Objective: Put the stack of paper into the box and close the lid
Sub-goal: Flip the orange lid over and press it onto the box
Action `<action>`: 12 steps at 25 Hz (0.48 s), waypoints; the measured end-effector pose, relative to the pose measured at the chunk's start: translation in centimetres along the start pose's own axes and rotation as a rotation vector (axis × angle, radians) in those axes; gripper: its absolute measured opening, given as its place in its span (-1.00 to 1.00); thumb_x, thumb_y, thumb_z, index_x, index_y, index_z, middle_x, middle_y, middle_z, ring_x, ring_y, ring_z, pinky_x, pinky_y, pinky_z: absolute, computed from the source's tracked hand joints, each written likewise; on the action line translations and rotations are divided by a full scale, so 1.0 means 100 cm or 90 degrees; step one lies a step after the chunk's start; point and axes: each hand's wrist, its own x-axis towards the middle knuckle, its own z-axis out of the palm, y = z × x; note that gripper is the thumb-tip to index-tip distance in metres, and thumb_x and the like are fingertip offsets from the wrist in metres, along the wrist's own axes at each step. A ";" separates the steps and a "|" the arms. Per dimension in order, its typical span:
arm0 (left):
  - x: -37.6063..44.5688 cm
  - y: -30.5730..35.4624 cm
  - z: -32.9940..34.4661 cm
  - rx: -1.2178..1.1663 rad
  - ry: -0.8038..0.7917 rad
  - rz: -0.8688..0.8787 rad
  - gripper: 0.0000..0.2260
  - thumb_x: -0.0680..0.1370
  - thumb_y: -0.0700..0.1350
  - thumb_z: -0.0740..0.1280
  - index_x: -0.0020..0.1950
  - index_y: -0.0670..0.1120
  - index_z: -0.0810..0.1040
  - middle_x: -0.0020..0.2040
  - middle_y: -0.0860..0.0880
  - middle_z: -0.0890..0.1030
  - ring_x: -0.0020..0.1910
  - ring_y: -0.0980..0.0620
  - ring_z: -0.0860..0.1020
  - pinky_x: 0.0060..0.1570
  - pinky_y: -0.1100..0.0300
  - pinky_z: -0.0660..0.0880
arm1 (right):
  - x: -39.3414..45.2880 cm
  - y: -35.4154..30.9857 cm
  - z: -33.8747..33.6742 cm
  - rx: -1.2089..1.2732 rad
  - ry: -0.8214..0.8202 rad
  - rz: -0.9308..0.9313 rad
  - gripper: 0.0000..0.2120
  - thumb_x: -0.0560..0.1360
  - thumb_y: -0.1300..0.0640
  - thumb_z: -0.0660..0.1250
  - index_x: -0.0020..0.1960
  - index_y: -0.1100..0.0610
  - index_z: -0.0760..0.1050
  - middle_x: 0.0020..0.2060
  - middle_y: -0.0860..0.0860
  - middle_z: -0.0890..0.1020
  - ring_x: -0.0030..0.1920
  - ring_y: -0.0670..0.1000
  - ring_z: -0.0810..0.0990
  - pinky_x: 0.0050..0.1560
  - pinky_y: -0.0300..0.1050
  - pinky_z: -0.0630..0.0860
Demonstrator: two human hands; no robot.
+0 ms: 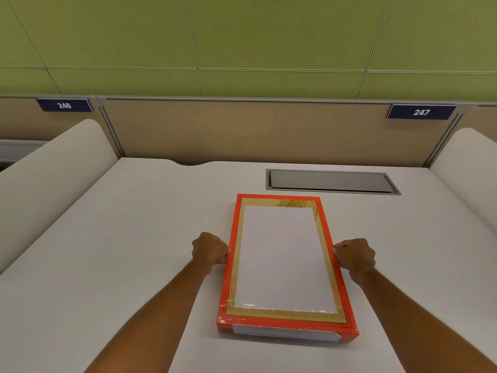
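Note:
A flat orange-red box (285, 261) lies on the white desk (134, 238), slightly right of centre, long side pointing away from me. Its top face has a gold patterned frame around a large white rectangle, and it sits flush like a lid in place. A white strip covers the near side wall. My left hand (211, 251) grips the left long edge with curled fingers. My right hand (355, 255) grips the right long edge the same way. No loose stack of paper shows anywhere on the desk.
A recessed grey cable hatch (330, 181) sits in the desk just behind the box. A tan partition (242, 130) with number plates 246 and 247 closes the back. Rounded white dividers stand at the left (53, 170) and right (468, 162).

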 end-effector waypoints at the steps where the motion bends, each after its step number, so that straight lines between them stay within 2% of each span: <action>1: 0.000 -0.001 0.001 0.005 0.004 0.008 -0.82 0.44 -0.16 0.50 -0.07 -0.26 0.66 -0.10 -0.15 0.71 -0.24 -0.11 0.72 -0.05 -0.01 0.67 | 0.000 0.000 0.000 -0.004 0.006 -0.002 -0.80 0.55 0.14 0.35 -0.06 0.28 0.66 -0.12 0.16 0.71 -0.17 0.18 0.70 -0.02 0.06 0.66; 4: -0.005 -0.002 0.002 0.053 0.021 0.051 -0.82 0.47 -0.15 0.46 -0.06 -0.28 0.66 -0.09 -0.17 0.71 -0.18 -0.14 0.70 -0.02 -0.04 0.66 | -0.005 0.000 0.001 -0.031 0.017 -0.014 -0.79 0.55 0.13 0.33 -0.08 0.26 0.67 -0.11 0.14 0.72 -0.19 0.13 0.68 -0.05 0.01 0.65; 9: -0.016 -0.001 0.005 0.215 0.063 0.123 -0.80 0.52 -0.07 0.39 -0.02 -0.20 0.64 -0.10 -0.07 0.68 -0.22 -0.01 0.62 -0.12 0.16 0.59 | -0.017 -0.002 0.005 -0.061 0.047 -0.033 -0.81 0.55 0.16 0.33 0.04 0.24 0.66 0.02 0.15 0.71 -0.14 0.13 0.66 0.00 0.09 0.63; 12: -0.028 0.004 0.006 0.298 0.098 0.194 -0.59 0.48 0.15 0.37 0.18 -0.11 0.54 0.11 -0.04 0.64 0.02 -0.06 0.64 0.00 0.08 0.58 | -0.033 -0.013 0.008 -0.048 0.079 -0.065 -0.72 0.53 0.09 0.35 0.17 0.21 0.59 0.12 0.15 0.68 -0.04 0.16 0.68 0.05 0.11 0.61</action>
